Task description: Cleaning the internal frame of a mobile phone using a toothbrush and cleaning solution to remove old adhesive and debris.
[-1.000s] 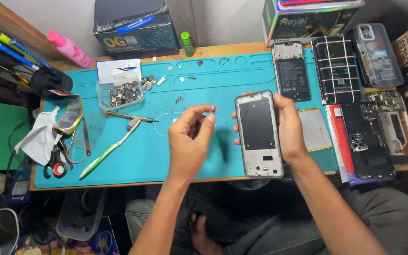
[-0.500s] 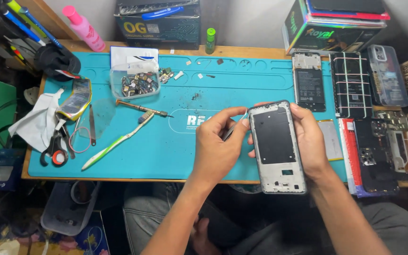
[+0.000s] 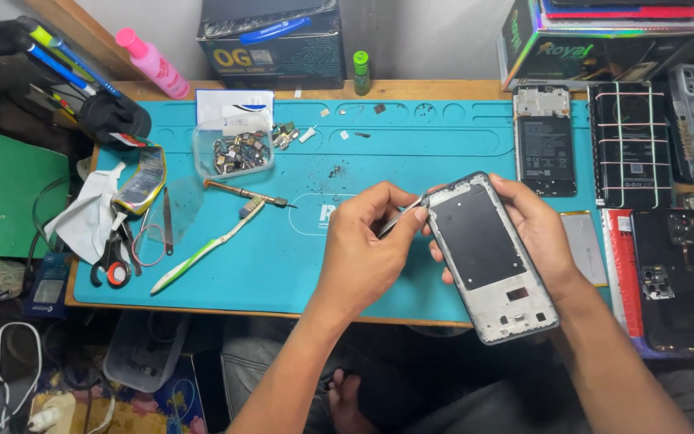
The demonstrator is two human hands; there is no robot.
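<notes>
Your right hand (image 3: 536, 237) cradles a phone frame (image 3: 491, 257) from behind, fingers wrapped round its right edge and thumb on the left edge, holding it tilted over the near right part of the teal work mat (image 3: 299, 257). The frame's dark inner plate faces you, its bare metal lower end pointing toward the near edge of the bench (image 3: 427, 87). Your left hand (image 3: 367, 241) is pressed together in a pinch on thin tweezers (image 3: 399, 221), whose tip meets the frame's top left corner.

Left of your hands on the mat lie a green and white toothbrush (image 3: 206, 249) and, just beyond its bristles, a small screwdriver (image 3: 246, 193). Farther back stands a clear plastic tub (image 3: 233, 149) of small metal parts, with a few loose bits scattered just to its right. At the mat's left edge sit scissors (image 3: 114, 257) and a crumpled white cloth (image 3: 90, 213).

On the far right of the mat lies a second phone body (image 3: 544, 141) with its battery showing. Right of that, off the mat, are more opened phones and back covers (image 3: 668, 137). A pink bottle (image 3: 154, 64) and a small green bottle (image 3: 361, 72) stand at the far edge of the bench.
</notes>
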